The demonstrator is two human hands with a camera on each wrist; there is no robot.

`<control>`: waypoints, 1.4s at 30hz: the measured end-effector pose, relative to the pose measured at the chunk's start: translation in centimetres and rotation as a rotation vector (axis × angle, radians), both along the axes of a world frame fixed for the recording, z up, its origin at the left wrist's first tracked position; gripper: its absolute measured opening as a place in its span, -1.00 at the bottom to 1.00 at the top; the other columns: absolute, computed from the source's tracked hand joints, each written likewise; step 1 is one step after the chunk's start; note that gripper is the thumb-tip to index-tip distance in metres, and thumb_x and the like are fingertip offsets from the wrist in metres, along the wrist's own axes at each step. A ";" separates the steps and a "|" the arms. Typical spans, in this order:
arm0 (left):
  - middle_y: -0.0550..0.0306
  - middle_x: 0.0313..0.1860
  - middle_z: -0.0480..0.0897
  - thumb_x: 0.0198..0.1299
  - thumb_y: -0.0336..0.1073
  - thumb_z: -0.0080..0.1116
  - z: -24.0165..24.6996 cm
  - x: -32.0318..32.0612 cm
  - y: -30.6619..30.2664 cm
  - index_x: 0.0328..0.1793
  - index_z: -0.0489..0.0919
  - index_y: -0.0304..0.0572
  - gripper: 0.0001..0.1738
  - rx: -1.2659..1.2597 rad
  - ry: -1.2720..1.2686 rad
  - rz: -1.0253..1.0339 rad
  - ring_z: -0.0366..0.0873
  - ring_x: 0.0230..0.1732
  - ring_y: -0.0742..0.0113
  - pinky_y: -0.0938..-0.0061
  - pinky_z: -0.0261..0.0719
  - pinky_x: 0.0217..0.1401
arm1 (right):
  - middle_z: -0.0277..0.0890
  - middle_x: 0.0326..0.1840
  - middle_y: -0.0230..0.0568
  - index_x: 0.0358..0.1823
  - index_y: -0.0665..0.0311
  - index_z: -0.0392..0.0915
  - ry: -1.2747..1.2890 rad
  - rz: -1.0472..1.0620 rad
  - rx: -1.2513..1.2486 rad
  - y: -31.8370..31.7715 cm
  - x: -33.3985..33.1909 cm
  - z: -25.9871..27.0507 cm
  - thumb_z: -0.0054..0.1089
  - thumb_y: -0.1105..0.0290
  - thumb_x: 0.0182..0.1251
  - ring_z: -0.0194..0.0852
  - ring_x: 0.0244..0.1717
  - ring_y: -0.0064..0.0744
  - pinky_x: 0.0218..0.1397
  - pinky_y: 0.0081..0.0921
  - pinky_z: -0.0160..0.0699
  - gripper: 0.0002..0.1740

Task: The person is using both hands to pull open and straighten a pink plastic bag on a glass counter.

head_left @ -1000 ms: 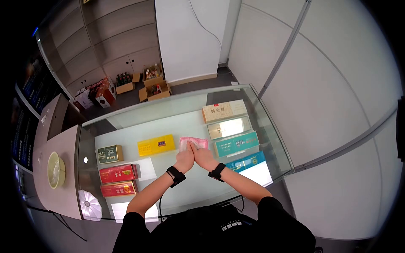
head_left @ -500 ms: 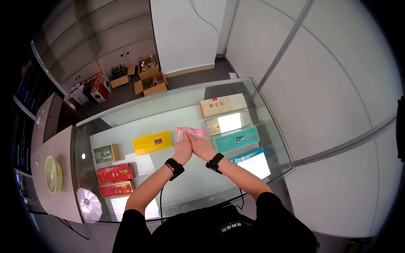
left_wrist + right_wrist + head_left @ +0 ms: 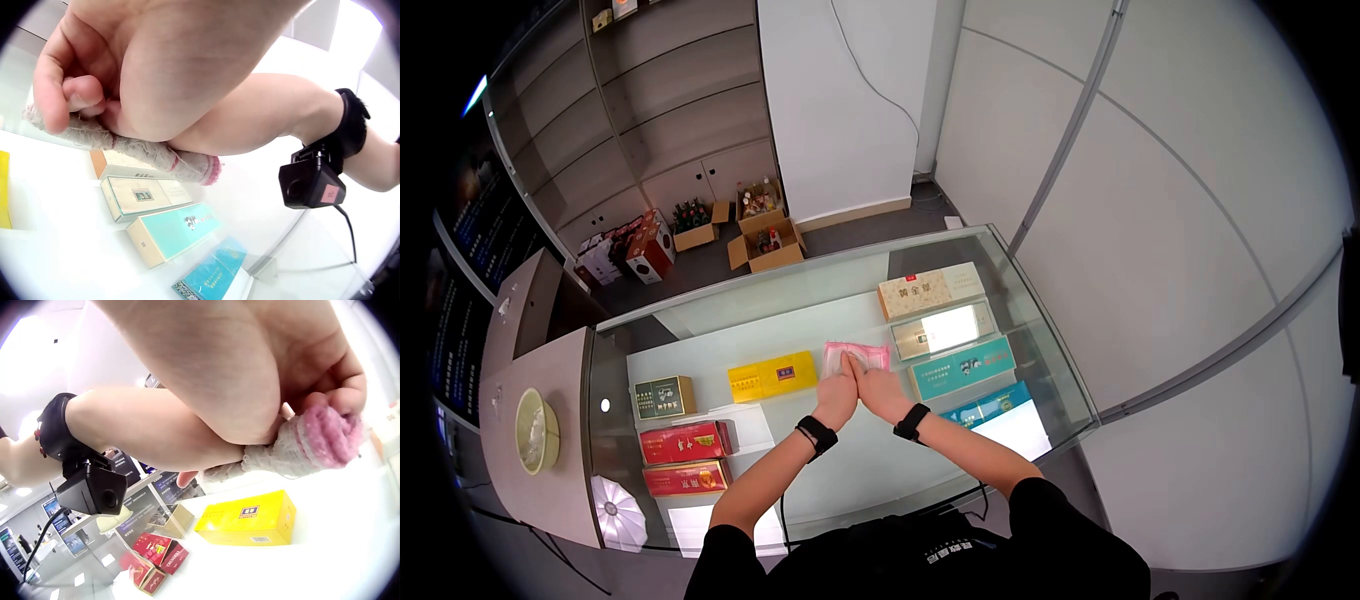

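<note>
A white cloth with a pink edge [image 3: 876, 354] is held by both hands above the glass counter. My left hand [image 3: 837, 395] and right hand [image 3: 881, 392] meet over it, thumbs side by side and pointing away from the body. In the left wrist view, curled fingers grip the frayed, bunched cloth [image 3: 137, 149]. The right wrist view shows the cloth [image 3: 284, 447] as a thick roll, its pink end under the curled fingers of the right hand [image 3: 312, 369]. Part of the cloth is hidden behind the hands.
The glass counter [image 3: 850, 480] displays a yellow box [image 3: 773, 377] left of the hands. Red boxes [image 3: 687, 441] and a dark green box [image 3: 664, 397] lie farther left. Cream and teal boxes [image 3: 962, 368] line the right. A pale yellow basin [image 3: 537, 431] stands on the side table.
The head view has dipped and risen again. Against the yellow box, the hands and cloth are slightly farther from the body than a second ago. Both hands keep their grip.
</note>
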State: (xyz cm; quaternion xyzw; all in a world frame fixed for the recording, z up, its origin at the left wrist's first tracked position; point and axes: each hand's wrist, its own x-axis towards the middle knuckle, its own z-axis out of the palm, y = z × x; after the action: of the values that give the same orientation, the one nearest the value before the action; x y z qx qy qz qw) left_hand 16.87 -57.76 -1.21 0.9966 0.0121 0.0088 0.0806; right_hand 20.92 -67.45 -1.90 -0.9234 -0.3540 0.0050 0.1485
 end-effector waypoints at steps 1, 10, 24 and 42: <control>0.01 -0.66 0.48 -0.13 -0.39 -0.18 0.2 -0.4 -0.1 0.09 -0.06 -0.60 -0.36 -0.001 0.003 0.000 0.43 -0.67 0.19 0.40 0.35 -0.68 | 0.38 -0.66 -0.14 0.10 0.20 -0.03 -0.012 0.020 -0.018 -0.2 -0.4 -0.1 -0.20 0.38 0.00 0.36 -0.67 -0.21 -0.70 -0.36 0.29 -0.45; 0.02 -0.74 0.46 -0.23 -0.44 -0.13 -0.5 0.6 0.7 0.08 -0.03 -0.58 -0.33 -0.049 -0.070 -0.025 0.41 -0.75 0.16 0.37 0.33 -0.75 | 0.40 -0.64 -0.19 0.08 0.28 -0.01 -0.005 0.024 -0.042 0.5 0.4 -0.1 -0.25 0.43 -0.02 0.38 -0.67 -0.28 -0.71 -0.39 0.30 -0.47; 0.00 -0.64 0.50 -0.07 -0.35 -0.25 -0.3 4.1 2.2 0.12 -0.06 -0.48 -0.40 0.043 0.006 0.064 0.46 -0.65 0.16 0.37 0.36 -0.68 | 0.39 -0.68 -0.20 0.09 0.20 -0.01 -0.056 -0.060 0.021 3.1 4.0 -1.1 -0.28 0.37 0.03 0.37 -0.70 -0.26 -0.71 -0.38 0.28 -0.49; 0.02 -0.65 0.49 -0.06 -0.33 -0.24 -0.2 3.2 1.9 0.12 -0.02 -0.42 -0.42 0.050 -0.012 0.083 0.46 -0.64 0.16 0.35 0.39 -0.66 | 0.39 -0.67 -0.20 0.06 0.20 0.05 -0.079 -0.066 0.014 2.8 3.0 -0.9 -0.27 0.35 0.03 0.37 -0.69 -0.28 -0.71 -0.40 0.30 -0.52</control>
State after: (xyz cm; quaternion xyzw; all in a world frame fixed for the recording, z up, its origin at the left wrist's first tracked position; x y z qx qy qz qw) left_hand 20.10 -55.89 -1.41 0.9969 0.0526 0.0185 0.0555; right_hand 23.91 -64.61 -2.80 -0.9330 -0.3290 -0.0388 0.1410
